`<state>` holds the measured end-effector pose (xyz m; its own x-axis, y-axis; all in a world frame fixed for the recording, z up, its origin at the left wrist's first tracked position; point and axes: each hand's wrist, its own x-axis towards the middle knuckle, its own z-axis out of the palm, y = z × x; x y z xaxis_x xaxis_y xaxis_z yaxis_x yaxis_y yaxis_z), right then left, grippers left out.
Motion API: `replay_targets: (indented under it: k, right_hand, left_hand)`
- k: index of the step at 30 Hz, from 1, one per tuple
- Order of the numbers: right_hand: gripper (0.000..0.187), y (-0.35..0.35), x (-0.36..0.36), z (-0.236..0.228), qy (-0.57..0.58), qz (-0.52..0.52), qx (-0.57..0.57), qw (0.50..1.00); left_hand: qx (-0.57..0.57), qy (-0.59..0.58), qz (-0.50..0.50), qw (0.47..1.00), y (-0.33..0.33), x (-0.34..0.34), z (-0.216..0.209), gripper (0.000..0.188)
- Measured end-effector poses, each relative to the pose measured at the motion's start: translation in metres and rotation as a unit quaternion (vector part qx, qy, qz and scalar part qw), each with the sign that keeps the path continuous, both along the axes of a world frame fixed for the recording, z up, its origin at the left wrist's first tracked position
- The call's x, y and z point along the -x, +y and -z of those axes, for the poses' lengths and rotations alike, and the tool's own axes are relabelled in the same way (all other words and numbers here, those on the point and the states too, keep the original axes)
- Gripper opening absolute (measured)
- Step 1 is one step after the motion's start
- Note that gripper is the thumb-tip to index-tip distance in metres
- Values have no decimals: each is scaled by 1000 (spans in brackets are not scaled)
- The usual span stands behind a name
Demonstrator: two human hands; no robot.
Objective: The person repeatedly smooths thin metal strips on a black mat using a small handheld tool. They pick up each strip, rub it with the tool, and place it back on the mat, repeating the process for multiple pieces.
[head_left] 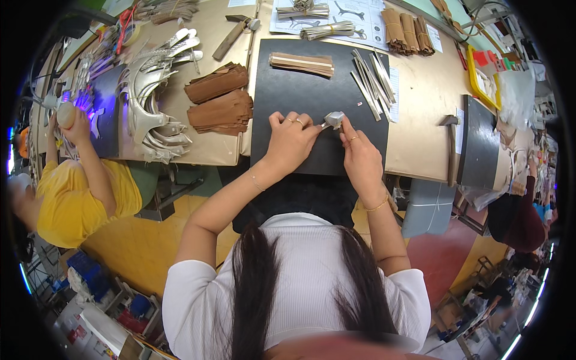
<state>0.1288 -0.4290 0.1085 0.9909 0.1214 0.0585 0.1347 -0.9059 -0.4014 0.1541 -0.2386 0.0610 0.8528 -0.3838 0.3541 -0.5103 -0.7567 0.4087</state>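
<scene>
Over a black mat (270, 120) on the bench, my two hands meet around a small, blocky silvery metal piece (334, 118). My left hand (291, 144) is closed, its fingertips pinching a narrow pale strip (324, 125) beside that piece. My right hand (363, 157) has curled fingers, with the index finger against the metal piece's right side. What lies under the right palm is hidden. Farther up the mat lie a flat bundle of brown and pale strips (301, 64) and several loose silvery metal strips (373, 84).
Stacks of brown leather-like pieces (220, 112) lie left of the mat, beside curved silvery metal parts (150, 114). One hammer (231, 39) rests far left, another (452, 147) at right. A yellow tray (483, 78) stands far right. A person in yellow (90, 198) works at left.
</scene>
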Motion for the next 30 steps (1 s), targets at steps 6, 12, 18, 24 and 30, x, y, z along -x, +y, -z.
replay_targets:
  k: [6, 12, 18, 24, 30]
  right_hand:
    - [46, 4, 4, -2, -49, -6, -70, 996]
    - [45, 2, 5, -4, 11, -20, 7, 1000]
    - [46, 4, 4, -8, -24, -31, -50, 998]
    - [47, 9, 8, -6, 6, -37, -4, 999]
    - [48, 7, 10, -9, -9, -46, -27, 999]
  left_hand:
    - [-90, -57, 20, 994, -2, 2, -3, 13]
    - [16, 22, 20, 999, 8, 0, -6, 12]
    - [-62, -26, 27, 997, 8, 3, -5, 14]
    - [-15, 3, 5, 1000, 9, 5, -4, 13]
    - [-55, -2, 17, 998, 12, 11, -6, 16]
